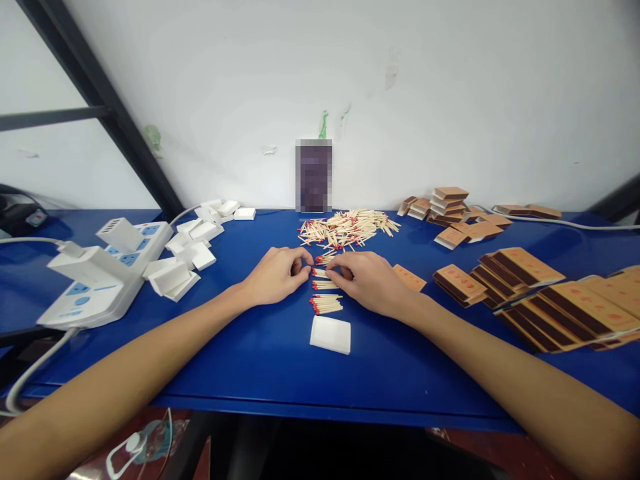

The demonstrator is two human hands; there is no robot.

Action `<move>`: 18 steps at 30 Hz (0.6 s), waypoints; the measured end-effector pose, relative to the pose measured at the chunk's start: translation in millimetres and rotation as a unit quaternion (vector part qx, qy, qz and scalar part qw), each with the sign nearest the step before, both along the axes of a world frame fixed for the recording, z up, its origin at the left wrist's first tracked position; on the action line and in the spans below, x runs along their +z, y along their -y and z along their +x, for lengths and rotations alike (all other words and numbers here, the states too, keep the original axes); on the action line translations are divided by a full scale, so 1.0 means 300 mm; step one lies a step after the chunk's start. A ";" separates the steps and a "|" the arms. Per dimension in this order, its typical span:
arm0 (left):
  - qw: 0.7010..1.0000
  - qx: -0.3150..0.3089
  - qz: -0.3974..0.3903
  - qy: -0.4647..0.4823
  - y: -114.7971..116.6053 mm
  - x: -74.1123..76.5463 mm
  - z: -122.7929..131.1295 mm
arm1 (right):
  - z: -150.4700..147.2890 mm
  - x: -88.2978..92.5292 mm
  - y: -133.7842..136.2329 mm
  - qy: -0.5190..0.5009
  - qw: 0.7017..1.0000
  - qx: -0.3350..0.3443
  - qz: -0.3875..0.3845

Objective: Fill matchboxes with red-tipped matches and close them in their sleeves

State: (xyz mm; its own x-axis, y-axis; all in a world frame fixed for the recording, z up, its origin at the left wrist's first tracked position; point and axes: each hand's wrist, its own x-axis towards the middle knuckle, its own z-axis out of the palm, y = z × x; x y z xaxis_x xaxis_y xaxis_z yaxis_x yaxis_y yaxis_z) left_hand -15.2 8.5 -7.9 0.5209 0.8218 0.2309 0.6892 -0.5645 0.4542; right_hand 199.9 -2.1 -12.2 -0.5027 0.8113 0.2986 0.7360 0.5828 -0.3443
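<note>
Pinching narrowly, my left hand [280, 277] and right hand [367, 280] flank the matchstick groups [329, 304]; whether either holds anything, I cannot tell. Red heads [315, 308] point toward my left hand, presumably to keep groups even. Beyond my grip: the loose match pile [350, 229]. Nearer me: one white tray [330, 335], contents indiscernible. Leftward: more trays [203, 256]. Rightward: stacked orange sleeves [535, 265], interiors mostly hidden.

A blue tabletop [240, 370] carries a heap of loose red-tipped matches [350, 228] near the wall, small bunches of matches [327, 304] lined up before it, then a flat white piece [331, 335]. White trays [181, 251] lie scattered at left beside a power strip [125, 297]; orange-and-brown matchbox sleeves [583, 307] pile up at right.
</note>
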 end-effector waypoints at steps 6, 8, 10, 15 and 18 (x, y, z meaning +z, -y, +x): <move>1.000 -0.007 0.002 -0.002 0.000 0.002 0.002 | -0.001 0.000 -0.004 -0.003 1.000 0.002 -0.014; 1.000 -0.010 0.005 -0.003 -0.001 0.002 0.002 | -0.001 -0.001 -0.005 0.000 1.000 0.003 -0.012; 1.000 -0.011 0.007 -0.003 -0.002 0.001 0.002 | 0.000 -0.001 -0.006 0.003 1.000 0.007 -0.009; 1.000 -0.014 0.010 -0.006 -0.002 0.001 -0.001 | 0.001 -0.001 -0.005 0.007 1.000 0.015 -0.002; 1.000 -0.017 0.009 -0.003 -0.003 0.001 -0.001 | 0.001 0.000 -0.004 0.008 1.000 0.017 -0.001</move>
